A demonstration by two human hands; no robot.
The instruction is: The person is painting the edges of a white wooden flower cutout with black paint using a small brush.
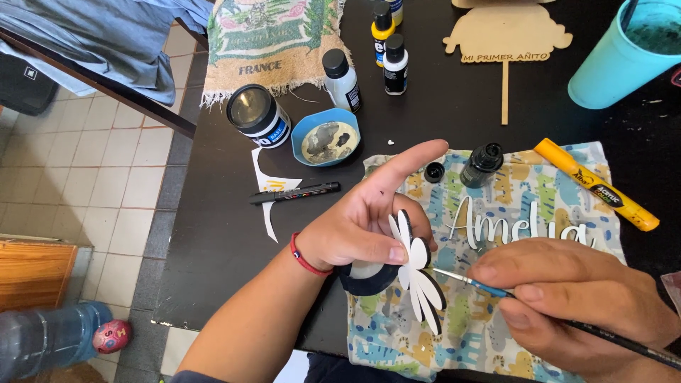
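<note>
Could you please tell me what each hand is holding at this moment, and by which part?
The left hand pinches the white flower cutout near its upper petals; the right hand grips the thin paintbrush along its handle.

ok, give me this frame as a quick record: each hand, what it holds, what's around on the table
left hand: holds a white flower-shaped cutout by its edge, index finger stretched out
right hand: grips a thin paintbrush, tip at the cutout
under hands: animal-print cloth with white cutout letters
table: black; blue paint dish, paint bottles, black marker, yellow marker, turquoise cup
far edge: wooden topper on a stick
</note>
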